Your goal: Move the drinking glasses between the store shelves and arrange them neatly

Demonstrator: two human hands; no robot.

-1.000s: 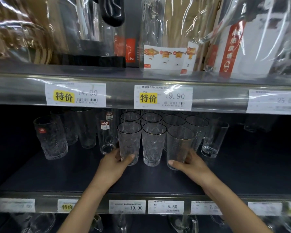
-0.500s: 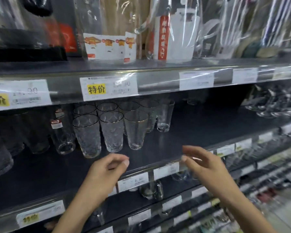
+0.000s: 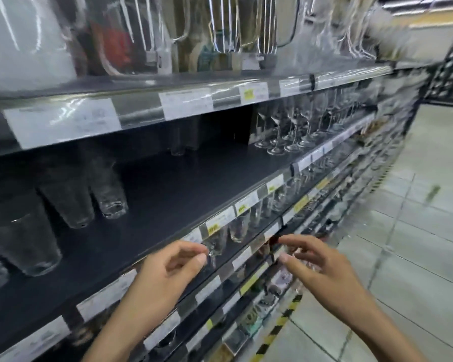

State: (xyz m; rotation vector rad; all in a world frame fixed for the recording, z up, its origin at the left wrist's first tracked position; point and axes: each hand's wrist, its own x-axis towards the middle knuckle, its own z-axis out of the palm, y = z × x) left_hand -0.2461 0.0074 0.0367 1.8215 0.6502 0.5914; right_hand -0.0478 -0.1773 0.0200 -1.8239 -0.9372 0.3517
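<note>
Clear drinking glasses (image 3: 107, 189) stand at the left of a dark shelf (image 3: 183, 184), blurred by camera motion. More tumblers (image 3: 239, 227) sit on the shelf below, behind its price strip. My left hand (image 3: 165, 273) hovers in front of the dark shelf's front edge, fingers loosely curled and holding nothing. My right hand (image 3: 317, 265) floats to its right over the lower shelves, fingers spread, also holding nothing. Neither hand touches a glass.
Stemmed wine glasses (image 3: 290, 131) stand further right on the dark shelf. Wrapped jugs and boxes (image 3: 220, 30) fill the top shelf. Price labels (image 3: 186, 104) line the shelf edges. A tiled aisle floor (image 3: 416, 231) with a yellow-black stripe runs along the right.
Both hands have come off the gold-rimmed glasses and pulled back from the shelf. The view has swung right, so those glasses slid out to the left and the aisle appeared.
</note>
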